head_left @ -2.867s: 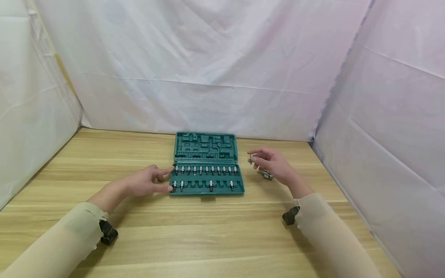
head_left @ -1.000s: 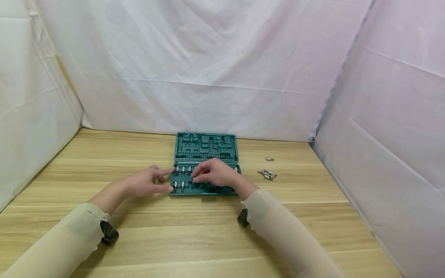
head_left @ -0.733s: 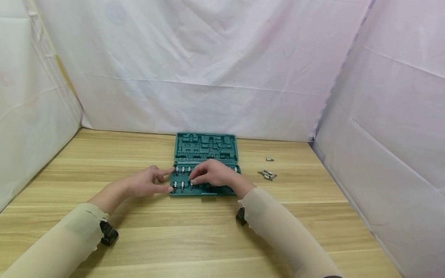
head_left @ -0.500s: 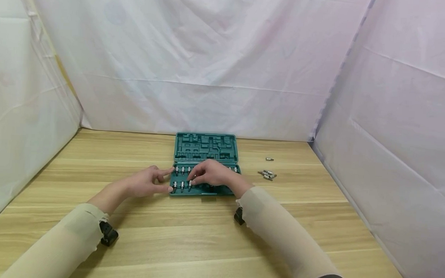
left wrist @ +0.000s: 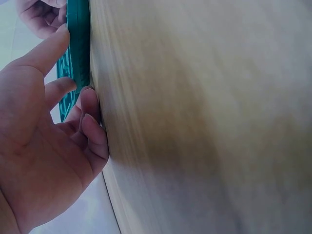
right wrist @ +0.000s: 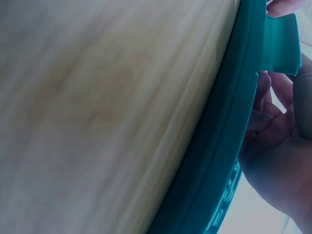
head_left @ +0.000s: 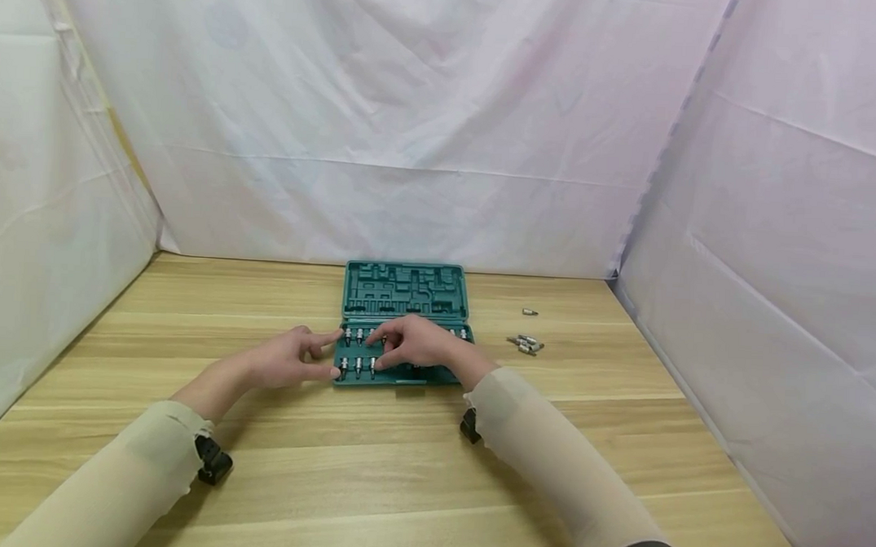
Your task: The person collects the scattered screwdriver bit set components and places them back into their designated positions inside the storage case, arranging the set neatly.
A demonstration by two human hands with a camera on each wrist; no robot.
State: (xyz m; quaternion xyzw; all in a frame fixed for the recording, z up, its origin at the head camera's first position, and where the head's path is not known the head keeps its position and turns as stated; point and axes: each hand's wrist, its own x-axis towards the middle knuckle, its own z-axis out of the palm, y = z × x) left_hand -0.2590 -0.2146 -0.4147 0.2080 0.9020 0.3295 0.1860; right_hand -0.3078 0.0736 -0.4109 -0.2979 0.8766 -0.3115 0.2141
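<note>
A green plastic case [head_left: 405,318] lies unfolded on the wooden table, its moulded lid at the back. My left hand [head_left: 291,358] touches the case's left edge with outstretched thumb and index finger; in the left wrist view its other fingers curl loosely by the tabletop. My right hand [head_left: 416,342] is over the case, thumb and index finger spread apart. A bit socket [head_left: 373,368] stands in the front row at the right thumb's tip. Two more bit sockets, one of them this bit socket [head_left: 359,368], are left of it. The right hand hides much of both rows.
Right of the case, several loose bit sockets [head_left: 527,344] lie in a small heap on the table [head_left: 400,476]. Behind them a single bit socket [head_left: 529,312] lies apart. White sheeting [head_left: 414,142] hangs behind and on both sides.
My right hand has come from beside the loose bit sockets to the case, carrying a bit socket. It has set it in the front row and its fingers have parted. The left hand stays put.
</note>
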